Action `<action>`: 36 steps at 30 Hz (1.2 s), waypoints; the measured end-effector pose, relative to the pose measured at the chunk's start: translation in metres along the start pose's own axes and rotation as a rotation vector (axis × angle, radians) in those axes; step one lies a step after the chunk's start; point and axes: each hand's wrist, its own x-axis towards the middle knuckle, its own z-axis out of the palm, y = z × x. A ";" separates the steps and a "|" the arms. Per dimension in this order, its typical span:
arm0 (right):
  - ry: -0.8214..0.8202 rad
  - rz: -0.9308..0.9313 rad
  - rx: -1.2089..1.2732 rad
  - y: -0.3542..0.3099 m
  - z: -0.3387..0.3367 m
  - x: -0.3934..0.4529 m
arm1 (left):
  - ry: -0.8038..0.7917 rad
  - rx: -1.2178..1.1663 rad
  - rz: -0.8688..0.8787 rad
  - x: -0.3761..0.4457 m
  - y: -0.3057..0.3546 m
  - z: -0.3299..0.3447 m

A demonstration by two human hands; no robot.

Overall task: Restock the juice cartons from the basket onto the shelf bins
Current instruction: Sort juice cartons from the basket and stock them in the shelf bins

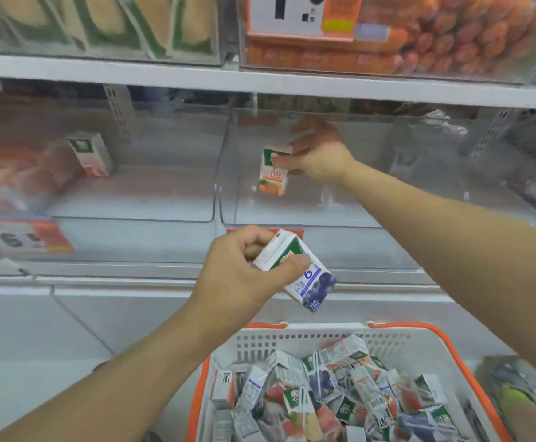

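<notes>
Now the right hand (316,154) reaches into the clear shelf bin (324,212), fingers pinching an orange carton (273,173) near its back left corner. Left hand (244,272) grips a blueberry carton (305,279) above the basket (435,333); next, release, then place that one.

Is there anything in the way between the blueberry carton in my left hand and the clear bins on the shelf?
Nothing visible blocks it. The left hand holds the small white-and-purple blueberry juice carton just below the clear plastic shelf bins. In the right bin, the right hand grips an orange-labelled carton; the left bin holds one carton.
</notes>
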 end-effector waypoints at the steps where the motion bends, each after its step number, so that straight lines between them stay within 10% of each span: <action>1: 0.000 0.048 0.030 0.004 0.009 0.018 | 0.008 -0.019 -0.011 0.000 0.000 -0.004; 24: -0.110 -0.002 -0.568 0.003 0.027 0.041 | -0.005 -0.053 -0.131 0.014 -0.018 0.003; 32: -0.646 -0.089 -0.154 -0.029 -0.081 -0.128 | -0.209 -0.111 -0.119 0.009 -0.006 0.030; 36: -0.534 -0.081 -0.130 -0.002 -0.107 -0.185 | -0.327 -0.110 -0.106 0.004 0.004 0.066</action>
